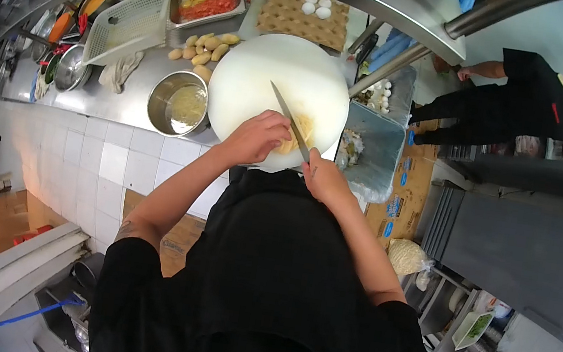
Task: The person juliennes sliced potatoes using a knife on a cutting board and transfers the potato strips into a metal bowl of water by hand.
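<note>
A round white cutting board (246,70) lies in front of me on the steel counter. My right hand (326,177) is closed around the handle of a knife (284,108), whose blade points up and left across the board. Pale yellow cut potato (304,129) lies beside and partly under the blade. The curled fingers of my left hand (258,137) press on potato pieces just left of the knife and partly hide them. A steel pot (156,104) with pale pieces in it stands left of the board. Several whole potatoes (204,46) lie behind the pot.
Behind the board is an egg tray (275,17) with several eggs. A white perforated basket (130,25) and a tray of red and yellow food (208,4) stand farther left. To the right is a grey bin (374,153) with scraps. Another person (522,102) stands farther right.
</note>
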### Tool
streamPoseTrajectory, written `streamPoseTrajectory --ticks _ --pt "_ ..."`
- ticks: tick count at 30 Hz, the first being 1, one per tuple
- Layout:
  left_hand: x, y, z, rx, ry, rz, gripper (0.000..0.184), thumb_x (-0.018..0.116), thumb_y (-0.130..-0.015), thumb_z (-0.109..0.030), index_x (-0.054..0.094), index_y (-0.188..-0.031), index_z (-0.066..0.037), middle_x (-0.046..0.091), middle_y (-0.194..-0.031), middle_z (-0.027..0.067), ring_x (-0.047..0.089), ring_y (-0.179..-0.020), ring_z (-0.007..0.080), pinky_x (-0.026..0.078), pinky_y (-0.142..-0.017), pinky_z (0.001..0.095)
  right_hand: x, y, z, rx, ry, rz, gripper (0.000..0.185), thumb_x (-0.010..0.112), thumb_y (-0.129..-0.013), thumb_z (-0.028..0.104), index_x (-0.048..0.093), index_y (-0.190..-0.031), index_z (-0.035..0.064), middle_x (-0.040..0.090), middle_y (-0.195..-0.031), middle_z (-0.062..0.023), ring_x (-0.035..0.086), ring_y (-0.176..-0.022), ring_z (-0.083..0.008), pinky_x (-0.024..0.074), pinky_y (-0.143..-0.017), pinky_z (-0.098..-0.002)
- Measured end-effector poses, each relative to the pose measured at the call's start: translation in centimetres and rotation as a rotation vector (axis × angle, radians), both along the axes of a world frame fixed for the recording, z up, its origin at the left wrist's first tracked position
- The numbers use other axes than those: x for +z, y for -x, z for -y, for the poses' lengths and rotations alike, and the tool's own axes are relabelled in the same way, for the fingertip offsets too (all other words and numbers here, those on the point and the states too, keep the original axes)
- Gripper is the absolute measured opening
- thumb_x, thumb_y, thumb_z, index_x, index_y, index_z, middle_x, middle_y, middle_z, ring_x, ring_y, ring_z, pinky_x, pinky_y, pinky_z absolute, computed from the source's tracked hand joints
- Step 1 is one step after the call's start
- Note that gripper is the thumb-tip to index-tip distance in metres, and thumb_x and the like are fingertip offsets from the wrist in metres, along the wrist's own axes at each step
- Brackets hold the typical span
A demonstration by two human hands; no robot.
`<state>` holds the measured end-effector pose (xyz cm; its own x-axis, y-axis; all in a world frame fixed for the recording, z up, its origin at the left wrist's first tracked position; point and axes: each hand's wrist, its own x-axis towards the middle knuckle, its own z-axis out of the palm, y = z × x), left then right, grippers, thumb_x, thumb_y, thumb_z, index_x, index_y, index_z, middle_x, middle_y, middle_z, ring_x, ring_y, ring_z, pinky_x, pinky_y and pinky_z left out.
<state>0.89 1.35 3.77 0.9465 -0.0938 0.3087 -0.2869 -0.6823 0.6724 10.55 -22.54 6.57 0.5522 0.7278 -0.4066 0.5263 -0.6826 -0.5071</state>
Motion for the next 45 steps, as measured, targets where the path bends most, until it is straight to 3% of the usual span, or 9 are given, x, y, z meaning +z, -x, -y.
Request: streamPoseTrajectory --ticks 10,13,19,23,31,34,37,40,45 --pt "0.0 -0.1 -0.1 -0.029 -0.022 -0.052 0.030 0.074 -0.088 0.003 0.070 -0.115 -0.008 0.068 -0.128 0.0095 0.063 -0.123 0.0351 0.055 -0.103 0.0448 6.8 1.0 1.6 0.065 0.072 0.056 0.023 0.060 -0.109 0.021 0.054 -0.115 -0.0005 0.075 -0.088 -0.0292 0.074 -0.088 -0.0516 0.0556 -0.080 -0.0632" --pt "0.0 0.0 0.1 -0.009 -0.018 -0.053 0.030 0.074 -0.088 0.003 0.070 -0.115 -0.008 0.068 -0.129 0.0097 0.063 -0.124 0.0353 0.055 -0.103 0.0449 1.4 0.9 0.2 0.025 0.009 0.055 0.022 0.059 -0.109 0.021 0.055 -0.114 -0.0006 0.075 -0.088 -0.0290 0.074 -0.089 -0.0517 0.0554 -0.080 -0.0630" --pt "-0.5 -0.1 0.1 -0.005 -0.013 -0.021 0.031 0.073 -0.087 0.004 0.071 -0.116 -0.008 0.068 -0.128 0.0102 0.064 -0.121 0.0360 0.055 -0.102 0.0447 5.1 0.5 1.1 0.082 0.057 0.037 0.027 0.059 -0.111 0.025 0.053 -0.114 -0.0011 0.073 -0.086 -0.0299 0.071 -0.086 -0.0542 0.0537 -0.077 -0.0646" --pt "-0.1 -0.1 0.0 0.012 -0.002 -0.043 0.029 0.073 -0.088 0.003 0.071 -0.115 -0.008 0.068 -0.128 0.0100 0.063 -0.124 0.0352 0.054 -0.104 0.0449 1.6 0.3 -0.1 0.045 0.031 0.026 0.027 0.059 -0.111 0.025 0.053 -0.114 -0.0015 0.073 -0.089 -0.0309 0.071 -0.087 -0.0543 0.0536 -0.078 -0.0650" --pt "-0.2 0.1 0.0 0.014 0.008 -0.057 0.030 0.072 -0.089 0.004 0.071 -0.116 -0.008 0.068 -0.128 0.0100 0.063 -0.124 0.0351 0.054 -0.105 0.0447 1.5 0.5 0.0 0.048 -0.003 0.028 0.028 0.060 -0.111 0.025 0.053 -0.115 -0.0018 0.073 -0.087 -0.0310 0.072 -0.087 -0.0534 0.0545 -0.078 -0.0637" --pt "-0.1 0.1 0.0 0.005 0.003 -0.047 0.030 0.072 -0.089 0.004 0.071 -0.116 -0.008 0.068 -0.128 0.0099 0.063 -0.124 0.0350 0.054 -0.105 0.0443 5.3 0.4 0.4 0.068 0.055 0.032 0.026 0.059 -0.111 0.023 0.052 -0.112 -0.0014 0.073 -0.086 -0.0309 0.072 -0.086 -0.0522 0.0546 -0.077 -0.0633" --pt "-0.4 0.2 0.1 0.009 0.008 -0.050 0.030 0.073 -0.089 0.003 0.071 -0.117 -0.008 0.068 -0.128 0.0094 0.063 -0.124 0.0349 0.054 -0.105 0.0446 0.9 0.6 -0.1 0.055 0.040 0.008 0.026 0.057 -0.112 0.026 0.054 -0.113 -0.0001 0.075 -0.089 -0.0312 0.074 -0.091 -0.0513 0.0558 -0.081 -0.0626" --pt "-0.9 0.7 0.0 0.007 0.006 -0.052 0.031 0.074 -0.088 0.002 0.071 -0.117 -0.008 0.067 -0.129 0.0108 0.063 -0.125 0.0358 0.054 -0.105 0.0448 1.9 -0.4 -0.7 -0.078 0.096 -0.202 0.029 0.059 -0.112 0.030 0.054 -0.114 0.0015 0.075 -0.090 -0.0292 0.074 -0.091 -0.0506 0.0557 -0.081 -0.0616" --pt "-1.2 1.5 0.8 0.057 0.101 0.013 0.032 0.082 -0.085 -0.005 0.071 -0.115 -0.008 0.064 -0.128 0.0134 0.062 -0.124 0.0374 0.054 -0.104 0.0458 2.2 -2.4 1.0 -0.012 0.076 -0.091 0.031 0.060 -0.111 0.033 0.054 -0.115 0.0034 0.076 -0.092 -0.0262 0.074 -0.092 -0.0498 0.0556 -0.082 -0.0608"
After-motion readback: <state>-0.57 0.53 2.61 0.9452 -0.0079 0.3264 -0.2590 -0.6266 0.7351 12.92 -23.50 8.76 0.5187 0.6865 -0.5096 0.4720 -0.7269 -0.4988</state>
